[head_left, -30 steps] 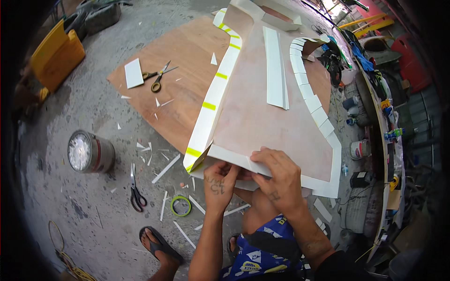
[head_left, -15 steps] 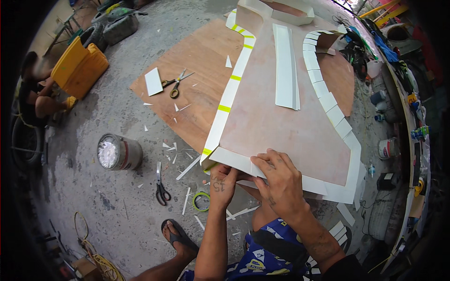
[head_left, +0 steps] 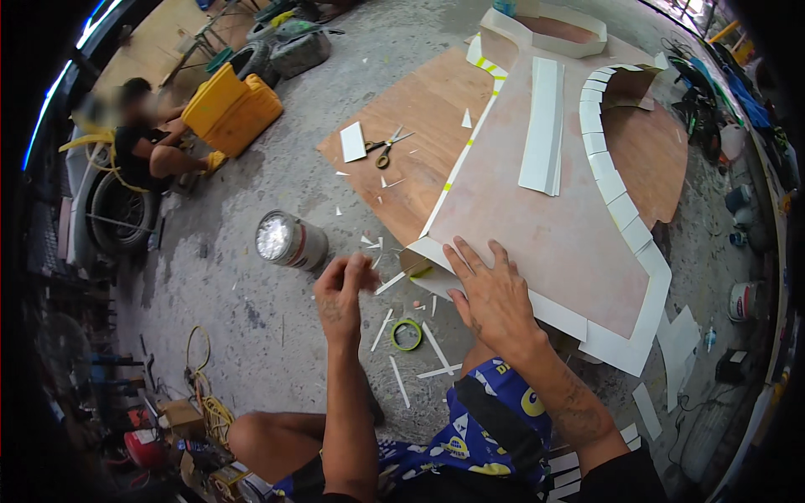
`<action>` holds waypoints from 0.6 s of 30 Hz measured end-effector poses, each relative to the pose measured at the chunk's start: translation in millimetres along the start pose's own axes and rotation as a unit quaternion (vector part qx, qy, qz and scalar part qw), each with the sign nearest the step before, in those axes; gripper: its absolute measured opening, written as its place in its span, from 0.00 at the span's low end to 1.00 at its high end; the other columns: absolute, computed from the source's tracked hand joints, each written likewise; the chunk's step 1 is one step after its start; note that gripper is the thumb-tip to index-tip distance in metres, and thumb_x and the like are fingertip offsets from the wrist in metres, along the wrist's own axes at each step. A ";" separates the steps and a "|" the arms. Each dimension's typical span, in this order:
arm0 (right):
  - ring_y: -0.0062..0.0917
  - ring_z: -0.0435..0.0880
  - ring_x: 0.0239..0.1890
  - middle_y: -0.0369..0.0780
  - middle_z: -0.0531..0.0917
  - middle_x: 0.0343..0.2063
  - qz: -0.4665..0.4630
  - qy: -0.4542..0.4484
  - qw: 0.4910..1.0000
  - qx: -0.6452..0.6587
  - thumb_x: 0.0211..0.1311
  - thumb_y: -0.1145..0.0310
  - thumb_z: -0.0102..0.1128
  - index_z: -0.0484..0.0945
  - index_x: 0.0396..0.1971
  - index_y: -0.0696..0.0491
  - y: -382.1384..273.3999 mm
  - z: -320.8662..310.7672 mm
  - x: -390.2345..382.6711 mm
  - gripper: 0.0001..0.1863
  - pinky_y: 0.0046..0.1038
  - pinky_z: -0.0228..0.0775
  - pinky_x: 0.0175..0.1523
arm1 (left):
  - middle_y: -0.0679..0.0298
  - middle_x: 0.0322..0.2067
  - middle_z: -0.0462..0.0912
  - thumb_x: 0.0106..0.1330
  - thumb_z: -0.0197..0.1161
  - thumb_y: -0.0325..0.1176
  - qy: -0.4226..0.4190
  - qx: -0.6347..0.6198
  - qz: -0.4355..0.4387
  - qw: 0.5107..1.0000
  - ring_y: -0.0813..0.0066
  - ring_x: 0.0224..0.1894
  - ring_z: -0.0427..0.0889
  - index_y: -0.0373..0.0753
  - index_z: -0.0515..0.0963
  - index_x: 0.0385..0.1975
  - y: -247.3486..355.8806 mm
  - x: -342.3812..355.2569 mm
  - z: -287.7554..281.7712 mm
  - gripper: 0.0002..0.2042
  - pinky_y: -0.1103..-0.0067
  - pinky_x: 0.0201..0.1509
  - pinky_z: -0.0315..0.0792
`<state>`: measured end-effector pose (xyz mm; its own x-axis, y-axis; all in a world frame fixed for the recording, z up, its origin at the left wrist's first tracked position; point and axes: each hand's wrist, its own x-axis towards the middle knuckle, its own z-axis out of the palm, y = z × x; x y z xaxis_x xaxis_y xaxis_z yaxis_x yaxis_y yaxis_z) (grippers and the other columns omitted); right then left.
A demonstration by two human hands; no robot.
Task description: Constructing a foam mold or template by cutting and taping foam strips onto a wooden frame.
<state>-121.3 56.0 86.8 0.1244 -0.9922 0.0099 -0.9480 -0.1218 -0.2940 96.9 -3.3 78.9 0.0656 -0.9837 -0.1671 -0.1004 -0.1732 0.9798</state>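
Observation:
My right hand lies flat, fingers spread, on the near edge of a large pinkish panel. Under and beside it runs a white card strip along that edge. At the panel's near left corner the strip is folded, with a bit of yellow-green tape below it. My left hand is raised off the panel, fingers curled together; what they hold, if anything, is hidden. Past it on the floor lies a green tape roll. White card tabs line the panel's curved right side.
Black-handled scissors and a white card lie on a brown plywood sheet. A paint can stands left of my left hand. Card offcuts litter the floor. A person sits far left by a yellow bin.
My left hand has left the panel's corner and moved left over the floor. My right hand has flattened onto the edge. The floor scissors no longer show. The view has shifted left.

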 end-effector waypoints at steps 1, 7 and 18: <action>0.44 0.65 0.67 0.34 0.67 0.69 -0.014 0.009 1.000 -0.021 0.64 0.59 0.61 0.64 0.69 0.50 -1.8 0.6 0.5 0.34 0.52 0.74 0.59 | 0.61 0.26 0.83 0.74 0.59 0.35 -0.001 0.032 0.072 0.997 0.78 0.30 0.81 0.30 0.82 0.39 3.6 5.0 7.4 0.13 0.81 0.37 0.74; 0.43 0.61 0.71 0.34 0.68 0.69 -0.007 -0.034 0.999 -0.033 0.66 0.59 0.59 0.61 0.70 0.52 -2.5 4.9 7.0 0.35 0.57 0.71 0.59 | 0.54 0.45 0.86 0.71 0.57 0.30 -0.115 0.185 0.158 0.963 0.71 0.48 0.83 0.34 0.79 0.54 -11.9 17.0 20.6 0.15 0.76 0.55 0.73; 0.44 0.63 0.70 0.34 0.65 0.71 -0.017 -0.015 0.997 -0.076 0.63 0.61 0.62 0.58 0.72 0.51 1.8 14.8 3.2 0.38 0.58 0.72 0.58 | 0.52 0.45 0.87 0.67 0.62 0.27 -0.195 0.172 0.190 0.947 0.64 0.44 0.87 0.34 0.78 0.56 -13.6 32.3 16.6 0.17 0.73 0.48 0.79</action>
<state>-118.3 53.1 72.2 0.1632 -0.9865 -0.0127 -0.9764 -0.1597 -0.1451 84.0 -33.6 58.4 -0.4052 -0.9091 0.0966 -0.3650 0.2577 0.8946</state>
